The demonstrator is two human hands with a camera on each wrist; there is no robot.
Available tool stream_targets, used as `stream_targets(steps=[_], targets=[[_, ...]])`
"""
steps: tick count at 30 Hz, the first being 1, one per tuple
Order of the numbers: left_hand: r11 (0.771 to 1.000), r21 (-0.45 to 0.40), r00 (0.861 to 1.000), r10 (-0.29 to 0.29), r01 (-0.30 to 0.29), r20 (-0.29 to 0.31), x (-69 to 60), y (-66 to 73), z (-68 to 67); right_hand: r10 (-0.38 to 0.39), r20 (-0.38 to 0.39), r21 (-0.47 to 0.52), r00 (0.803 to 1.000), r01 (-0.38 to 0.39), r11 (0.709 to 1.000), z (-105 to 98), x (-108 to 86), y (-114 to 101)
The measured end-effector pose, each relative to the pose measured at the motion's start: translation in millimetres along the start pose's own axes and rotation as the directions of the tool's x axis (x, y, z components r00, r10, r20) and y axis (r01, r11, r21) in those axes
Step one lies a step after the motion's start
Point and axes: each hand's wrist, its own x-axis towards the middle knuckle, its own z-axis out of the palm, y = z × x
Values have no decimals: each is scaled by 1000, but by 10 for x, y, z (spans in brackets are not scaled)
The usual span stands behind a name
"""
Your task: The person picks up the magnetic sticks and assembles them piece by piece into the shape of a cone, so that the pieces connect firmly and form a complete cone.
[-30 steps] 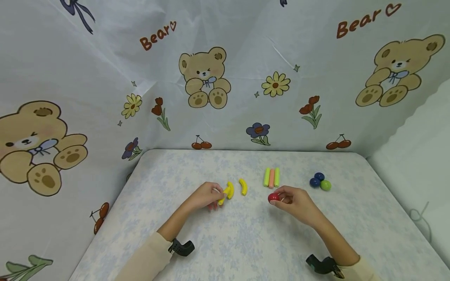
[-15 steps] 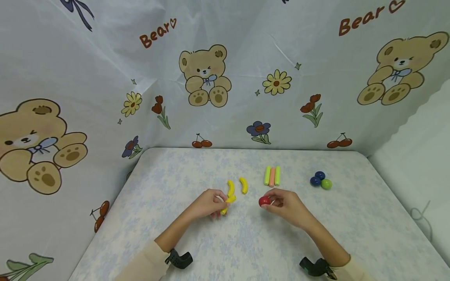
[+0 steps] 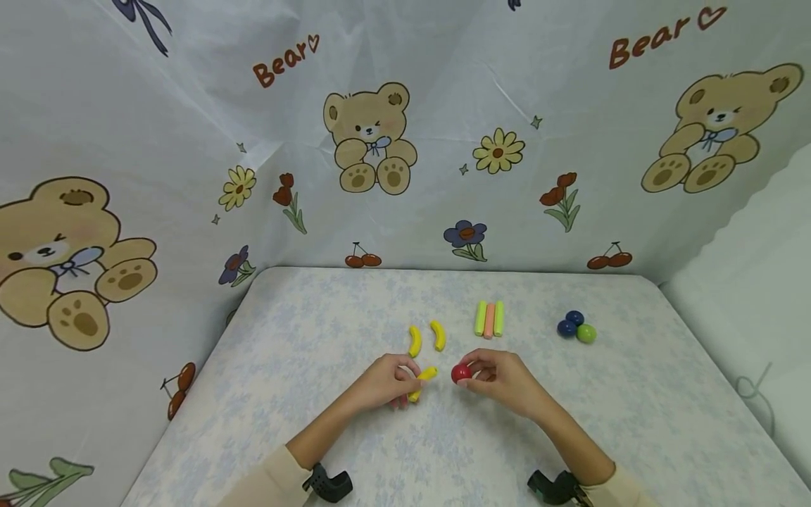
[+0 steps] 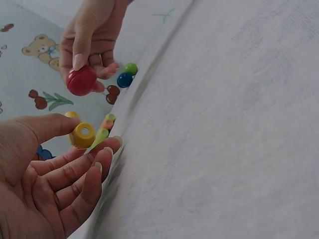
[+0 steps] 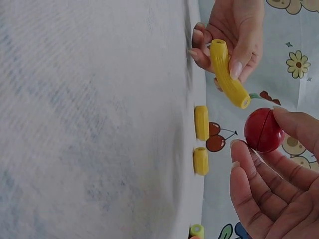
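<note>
Between thumb and fingers, my left hand (image 3: pixel 388 382) pinches a curved yellow banana-shaped piece (image 3: pixel 423 374). Facing it, my right hand (image 3: pixel 503 380) pinches a round red ball (image 3: pixel 461 374) with a seam around it, plain in the right wrist view (image 5: pixel 264 130). A small gap separates ball and yellow piece. Both are held near the middle of the table. Just behind my left hand lie two more yellow pieces (image 3: pixel 415 341) (image 3: pixel 438 336), side by side and apart.
Two light green sticks (image 3: pixel 480 319) (image 3: pixel 499 319) with an orange stick (image 3: pixel 489 321) between them lie behind my right hand. Farther right, two dark blue balls (image 3: pixel 567 328) (image 3: pixel 574 317) and a green ball (image 3: pixel 586 333) sit together. A bear-printed cloth (image 3: pixel 431 211) hangs behind the table.
My left hand has moved right and nearer with its yellow piece, away from the two lying ones. My right hand has carried the red ball left and slightly nearer.
</note>
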Motion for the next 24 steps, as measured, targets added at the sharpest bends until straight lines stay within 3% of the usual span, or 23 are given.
stream_targets(steps=[12, 24], targets=[[1000, -28, 1000, -3, 3, -12, 19, 1, 176, -10, 6, -20, 1000, 10, 1000, 59, -16, 37], [999, -26, 999, -39, 38, -19, -29, 11, 208, -11, 5, 1, 1000, 11, 1000, 127, -11, 71]])
